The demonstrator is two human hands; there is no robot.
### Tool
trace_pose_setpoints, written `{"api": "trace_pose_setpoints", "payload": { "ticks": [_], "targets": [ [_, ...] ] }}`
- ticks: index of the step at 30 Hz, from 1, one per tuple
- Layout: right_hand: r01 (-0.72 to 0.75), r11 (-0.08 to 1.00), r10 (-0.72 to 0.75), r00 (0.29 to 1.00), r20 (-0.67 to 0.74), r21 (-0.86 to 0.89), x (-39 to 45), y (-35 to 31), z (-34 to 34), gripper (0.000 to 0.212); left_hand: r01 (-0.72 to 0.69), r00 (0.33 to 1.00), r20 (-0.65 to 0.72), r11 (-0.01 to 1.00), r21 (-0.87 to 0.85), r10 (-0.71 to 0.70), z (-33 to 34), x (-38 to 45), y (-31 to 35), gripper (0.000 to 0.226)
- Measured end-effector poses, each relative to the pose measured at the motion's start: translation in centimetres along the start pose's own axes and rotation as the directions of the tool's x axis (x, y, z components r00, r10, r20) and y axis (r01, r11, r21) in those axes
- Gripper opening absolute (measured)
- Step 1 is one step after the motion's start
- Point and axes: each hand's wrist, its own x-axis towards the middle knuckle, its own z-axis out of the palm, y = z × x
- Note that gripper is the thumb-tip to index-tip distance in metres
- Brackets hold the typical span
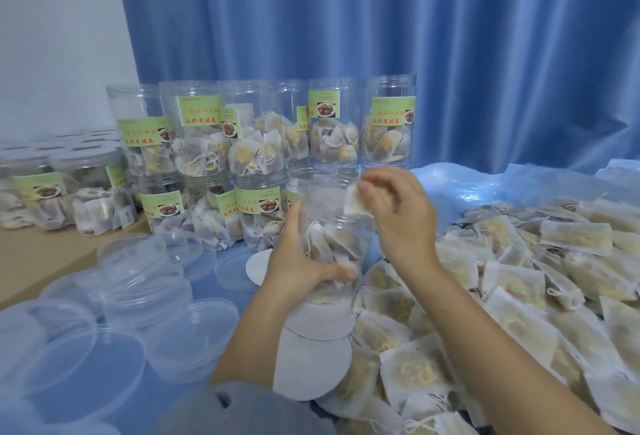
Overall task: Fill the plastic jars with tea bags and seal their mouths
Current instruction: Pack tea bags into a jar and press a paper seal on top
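Observation:
My left hand (300, 263) grips a clear plastic jar (337, 227) around its lower half, holding it upright above the table. Several tea bags lie inside it, filling about half. My right hand (398, 208) is at the jar's open mouth, pinching a white tea bag (354, 204) that hangs partly inside the rim. A large heap of loose tea bags (519, 282) covers the table to the right. Round white seal discs (311, 355) lie under the jar.
Filled, green-labelled jars (242, 144) stand stacked in two tiers at the back, with lidded ones (69, 189) on the far left. Several clear plastic lids (138, 289) are scattered at the front left. A blue curtain (381, 19) hangs behind.

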Motion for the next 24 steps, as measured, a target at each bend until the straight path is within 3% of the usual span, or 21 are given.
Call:
{"api": "trace_pose_setpoints", "payload": {
  "ticks": [3,6,10,13,16,18,19,21,24],
  "targets": [
    [0.060,0.996,-0.035,0.939,0.341,-0.063,-0.1,-0.7,-0.4,0.035,-0.084,0.996,-0.020,0.996,-0.012,0.084,0.2,-1.1,-0.2,0.127],
    [0.041,0.999,-0.035,0.876,0.480,-0.002,-0.2,-1.4,-0.7,0.051,-0.169,0.985,-0.046,0.985,-0.041,0.168,0.3,-1.9,-0.5,0.120],
    [0.051,0.998,-0.066,0.887,0.456,0.045,-0.7,-2.0,-0.2,0.066,-0.193,0.977,-0.100,0.980,-0.049,0.187,0.4,-2.7,-0.9,0.115],
    [0.033,0.986,-0.083,0.947,0.311,0.164,-1.0,-2.3,0.6,0.050,-0.198,0.962,-0.212,0.974,-0.112,0.172,0.3,-3.0,-1.2,0.112],
    [-0.056,0.969,0.029,0.993,0.117,0.241,-1.3,-1.2,1.6,0.018,-0.181,0.937,-0.338,0.952,-0.248,0.090,-0.6,-3.1,-1.1,0.118],
    [-0.166,0.980,0.143,0.969,0.203,0.105,-1.5,-0.1,2.0,0.004,-0.223,0.905,-0.415,0.933,-0.283,0.090,-1.6,-2.9,-1.1,0.120],
    [-0.164,0.986,0.166,0.928,0.332,-0.033,-1.8,0.5,2.0,0.008,-0.243,0.887,-0.450,0.932,-0.269,0.101,-2.1,-2.8,-1.0,0.119],
    [-0.058,0.957,0.226,0.767,0.600,-0.286,-2.5,1.3,2.2,0.008,-0.258,0.857,-0.504,0.938,-0.230,0.112,-3.0,-2.7,-1.0,0.118],
    [0.059,0.881,0.367,0.543,0.755,-0.470,-4.0,1.9,2.7,0.056,-0.237,0.834,-0.547,0.944,-0.230,0.076,-4.0,-2.9,-1.2,0.119]
  ]
}}
